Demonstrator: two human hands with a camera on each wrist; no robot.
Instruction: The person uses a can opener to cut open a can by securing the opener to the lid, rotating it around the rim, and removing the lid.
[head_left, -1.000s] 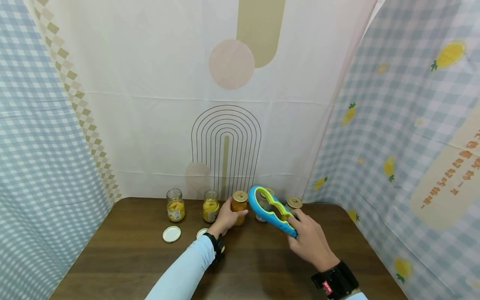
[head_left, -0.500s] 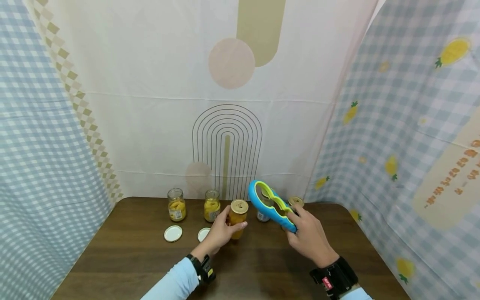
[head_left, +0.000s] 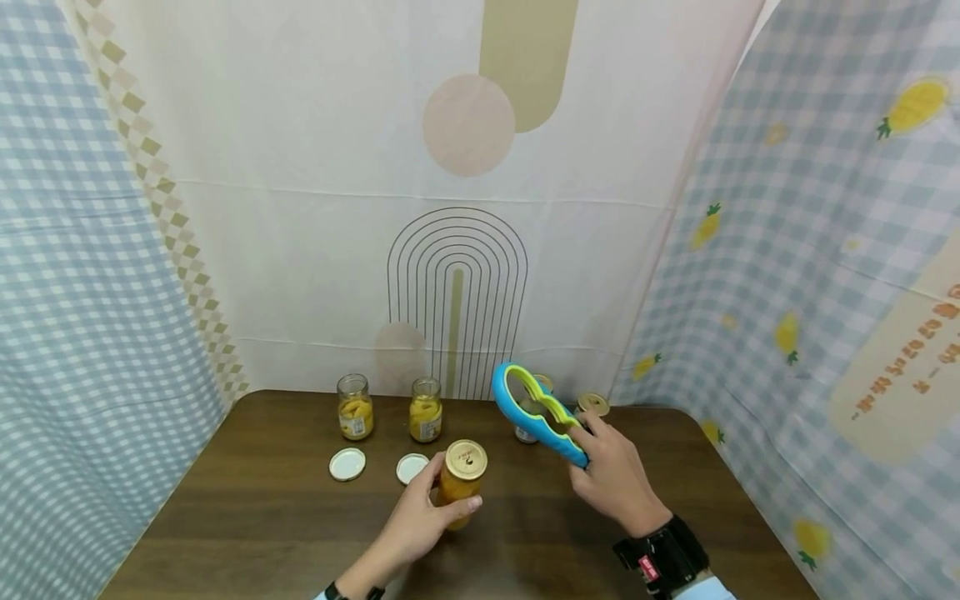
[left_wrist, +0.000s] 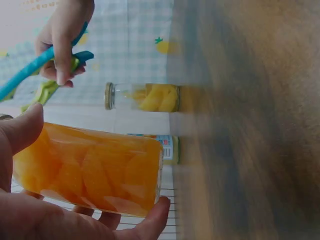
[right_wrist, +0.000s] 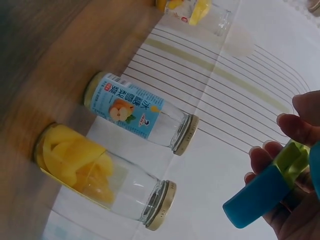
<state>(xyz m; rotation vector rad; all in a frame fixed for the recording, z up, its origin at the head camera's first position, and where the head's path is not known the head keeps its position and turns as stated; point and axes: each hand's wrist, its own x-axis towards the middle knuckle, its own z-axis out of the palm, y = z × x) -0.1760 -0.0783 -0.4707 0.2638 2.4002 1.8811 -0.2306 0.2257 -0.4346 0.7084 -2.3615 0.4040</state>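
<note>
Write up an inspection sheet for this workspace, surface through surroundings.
Surface: brown wood-grain table.
Job's things: orange-filled jar, lid on; blue-and-green tool; blue-labelled jar and yellow-fruit jar, both lidded; leftmost open jar with first loose lid in front; second open jar with second loose lid in front.
Clutter: nothing seen.
Hands: left hand grips the orange-filled jar; right hand holds the tool above the table.
Cables: nothing seen.
Surroundings: printed white cloth behind, left checked cloth, right checked cloth.

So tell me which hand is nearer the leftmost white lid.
Left. The left hand is right of the lid, gripping the orange jar; the right hand is farther right, beyond that jar.
</note>
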